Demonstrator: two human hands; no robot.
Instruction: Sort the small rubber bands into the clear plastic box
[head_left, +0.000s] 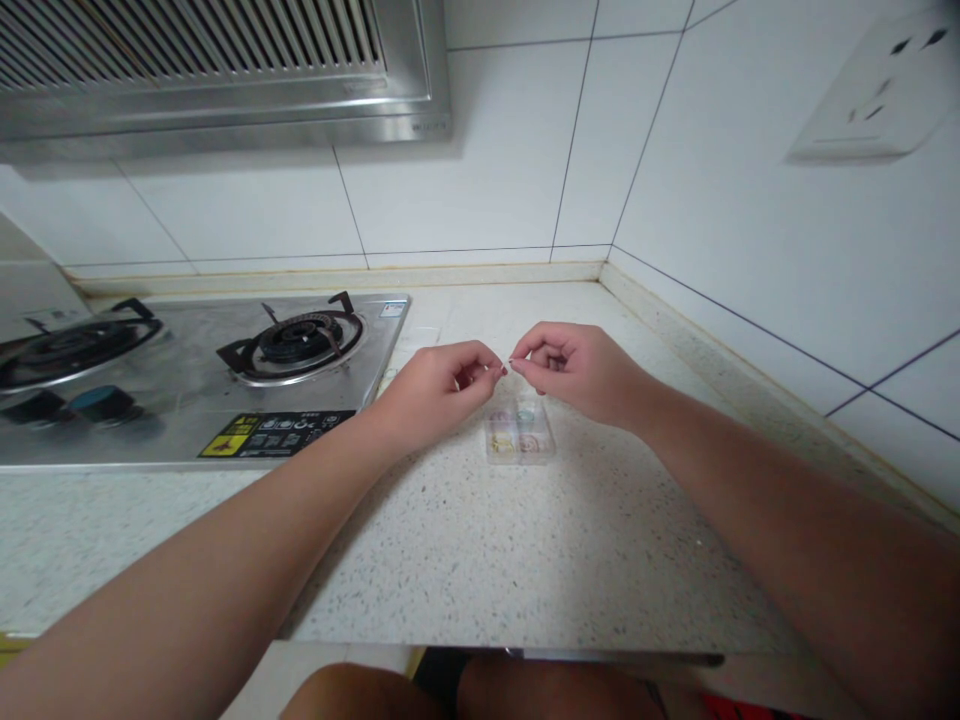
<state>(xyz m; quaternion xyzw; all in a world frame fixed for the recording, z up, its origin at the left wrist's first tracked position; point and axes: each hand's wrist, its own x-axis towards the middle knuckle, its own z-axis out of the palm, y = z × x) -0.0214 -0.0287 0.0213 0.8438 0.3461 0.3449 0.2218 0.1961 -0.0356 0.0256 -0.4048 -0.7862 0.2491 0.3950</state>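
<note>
Above the speckled countertop (450,560), my left hand (442,392) and my right hand (574,370) meet with their fingertips almost touching. Each pinches thumb against forefinger. Whatever sits between the fingertips is too small to name; only a tiny reddish or pale speck shows there. Just below the hands lies a small clear plastic compartment box (520,456). Its sections hold little coloured items, yellowish, pinkish and greenish, too small to make out. The far part of the box is partly covered by my hands.
A steel gas hob (180,400) with black burners stands on the left, close to my left forearm. Over it hangs a range hood (225,120). White tiled walls meet behind the counter, and a wall socket (874,95) is at upper right.
</note>
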